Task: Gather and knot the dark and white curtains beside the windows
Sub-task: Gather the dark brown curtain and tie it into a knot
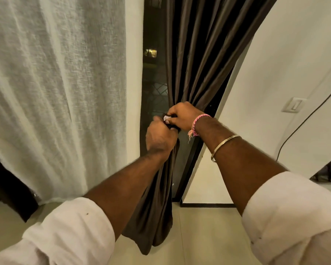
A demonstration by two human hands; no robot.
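Both hands were on the dark curtain (191, 60), right at its pinched waist. The right hand (183, 115) was clenched over the gathered folds from above, and the left hand (160, 138), touching it just beneath, gripped the same bunch. The cloth ran top to bottom: pleats fanned up from the right hand, the loose tail dropped straight below the left. So the left looked best placed to bring that tail round, I'd say. The white curtain (52, 88) hung loose, well off to the left hand's side, untouched.
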